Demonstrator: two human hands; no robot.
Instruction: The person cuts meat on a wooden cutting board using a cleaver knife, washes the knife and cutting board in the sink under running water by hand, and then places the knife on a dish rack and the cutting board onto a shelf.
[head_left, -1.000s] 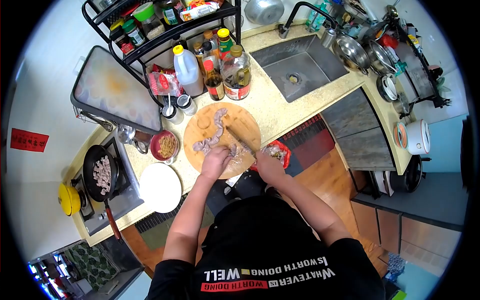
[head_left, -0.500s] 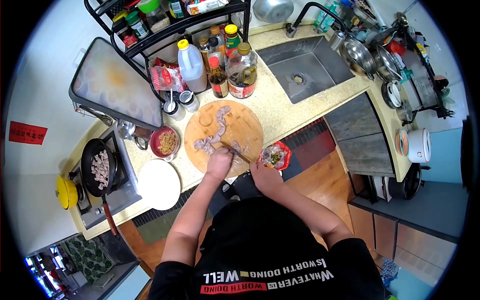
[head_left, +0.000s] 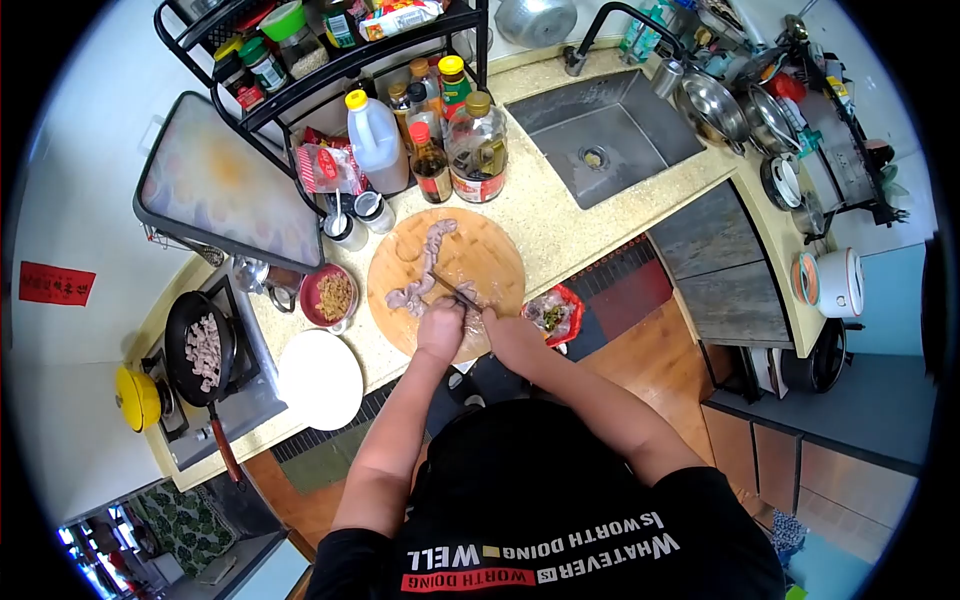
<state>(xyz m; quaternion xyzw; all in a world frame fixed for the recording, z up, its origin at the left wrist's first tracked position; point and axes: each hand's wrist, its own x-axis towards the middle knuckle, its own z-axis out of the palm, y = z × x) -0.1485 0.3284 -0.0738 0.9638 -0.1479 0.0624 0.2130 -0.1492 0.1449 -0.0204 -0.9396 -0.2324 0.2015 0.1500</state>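
A long, wrinkled strip of pale meat (head_left: 432, 262) curves across a round wooden cutting board (head_left: 390, 240). My left hand (head_left: 441, 328) is closed at its lower end, fingers curled down against the meat. In my right hand (head_left: 512, 340) is the handle of a knife (head_left: 458, 293), its narrow blade slanting up and left beside my left fingers. Small pale bits lie by the blade, to the right of the strip. My fingertips are partly hidden from above.
A white plate (head_left: 320, 382), a bowl of minced food (head_left: 332, 297) and a frying pan with meat pieces (head_left: 203, 352) are at left. A red container of scraps (head_left: 570, 318) sits right of the board. Bottles (head_left: 480, 150) stand behind, near the sink (head_left: 610, 140).
My right hand has moved left with the knife, and the blade now reaches further across the board. My left hand stays nearly in place. The whole view has shifted slightly.
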